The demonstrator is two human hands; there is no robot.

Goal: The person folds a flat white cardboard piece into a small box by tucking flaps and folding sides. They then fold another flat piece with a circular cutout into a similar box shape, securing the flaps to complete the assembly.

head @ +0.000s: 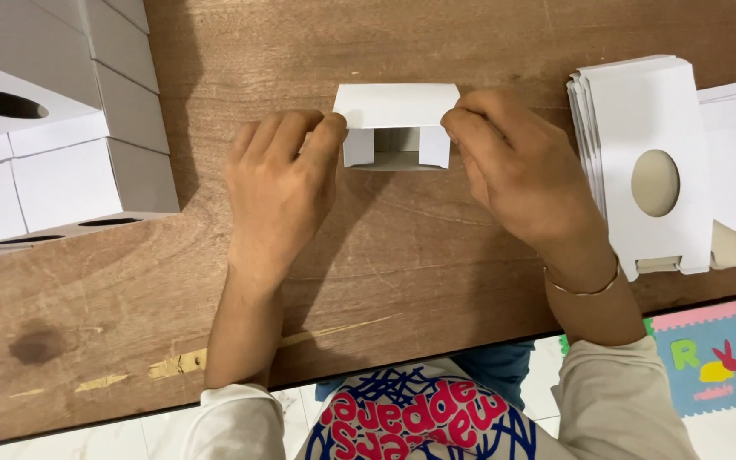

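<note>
A small white carton [396, 126] sits near the middle of the wooden worktop [402, 247], towards its far edge, its open end turned to the person. The top flap stands lifted and the two side flaps are folded partway in; inside, only bare white card shows, with nothing in it.

To the left, finished white boxes [61, 145] are stacked in rows, several with an oval cut-out in one face; the cut-outs look dark, and what is inside cannot be made out. To the right lies a pile of flat unfolded blanks [641, 153], the same white card, fanned at the edges, each with an oval hole through which the brown wood shows. Beyond the worktop's near edge, on the floor at the right, a foam play mat [713, 353] shows pink, blue and orange squares with a yellow rabbit shape.

The left hand [278, 192] lies knuckles up, fingers [327, 132] curled closed against the carton's left side flap, pinching its edge. The right hand [521, 170], a thin bangle [581, 285] at the wrist, mirrors it, fingers bent and closed on the right corner where the top flap meets the side flap. Both forearms come up from the near edge in pale sleeves.
</note>
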